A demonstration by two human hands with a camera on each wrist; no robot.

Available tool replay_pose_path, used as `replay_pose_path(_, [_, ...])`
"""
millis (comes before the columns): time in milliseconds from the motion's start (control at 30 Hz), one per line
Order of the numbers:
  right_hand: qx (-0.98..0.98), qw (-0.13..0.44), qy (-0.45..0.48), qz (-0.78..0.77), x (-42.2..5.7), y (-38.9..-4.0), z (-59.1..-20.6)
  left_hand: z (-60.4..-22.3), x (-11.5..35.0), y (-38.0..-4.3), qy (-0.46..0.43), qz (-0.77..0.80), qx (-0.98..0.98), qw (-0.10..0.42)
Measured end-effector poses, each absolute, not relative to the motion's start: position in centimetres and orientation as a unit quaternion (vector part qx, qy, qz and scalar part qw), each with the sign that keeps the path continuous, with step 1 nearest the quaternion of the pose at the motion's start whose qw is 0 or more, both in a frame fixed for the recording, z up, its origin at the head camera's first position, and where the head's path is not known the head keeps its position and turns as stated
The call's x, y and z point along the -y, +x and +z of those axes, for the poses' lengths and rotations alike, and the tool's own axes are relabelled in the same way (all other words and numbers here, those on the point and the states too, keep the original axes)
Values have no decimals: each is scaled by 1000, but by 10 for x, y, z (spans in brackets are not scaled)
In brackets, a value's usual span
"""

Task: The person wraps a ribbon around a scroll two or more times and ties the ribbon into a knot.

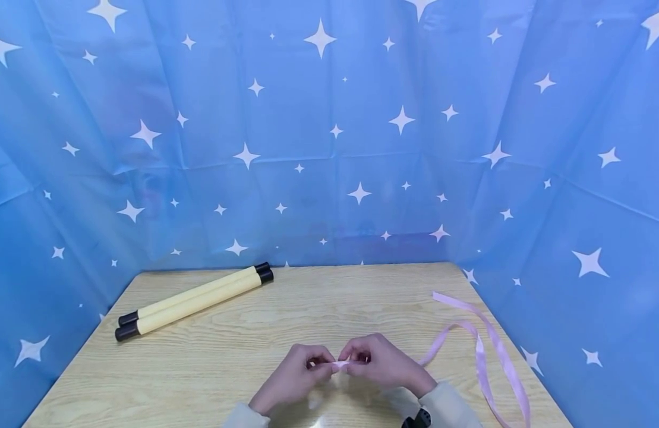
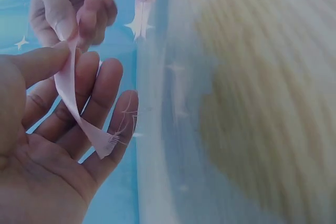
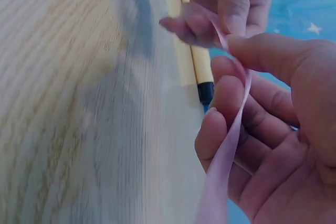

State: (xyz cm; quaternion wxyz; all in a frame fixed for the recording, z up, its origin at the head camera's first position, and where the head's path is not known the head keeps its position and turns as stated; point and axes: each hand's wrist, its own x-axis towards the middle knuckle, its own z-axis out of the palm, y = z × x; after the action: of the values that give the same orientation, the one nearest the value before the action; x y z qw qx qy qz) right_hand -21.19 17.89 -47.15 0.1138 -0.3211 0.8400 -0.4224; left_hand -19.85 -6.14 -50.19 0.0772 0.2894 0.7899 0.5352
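A narrow pink ribbon (image 1: 340, 363) is stretched between two hands held close together near the table's front. The left hand (image 1: 301, 371) pinches it between thumb and index finger. In the left wrist view the ribbon's short frayed end (image 2: 106, 142) hangs across that hand's fingers. Fingertips almost meeting the left's, the right hand (image 1: 381, 361) pinches the same ribbon with thumb and index finger. From there, in the right wrist view, the long part of the ribbon (image 3: 223, 166) runs down past the palm. Its loose length trails over the table's right side in the head view.
Two cream-coloured rods (image 1: 195, 303) with black ends lie side by side at the table's back left. The wood-grain table (image 1: 329, 297) is bordered at the back and sides by a blue curtain (image 1: 286, 107) with white stars. A black watch-like object (image 1: 417, 419) sits at the right cuff.
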Motion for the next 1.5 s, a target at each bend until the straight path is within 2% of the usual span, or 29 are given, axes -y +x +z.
replay_pose_path(533, [-860,117,-282,-408,-209,-221,-473,-500,98,-211,238,485,-841,29])
replay_pose_path(1500, [-920,82,-210,-320,-277,-243,-483,-503,168,-233,139,464,-875,-3])
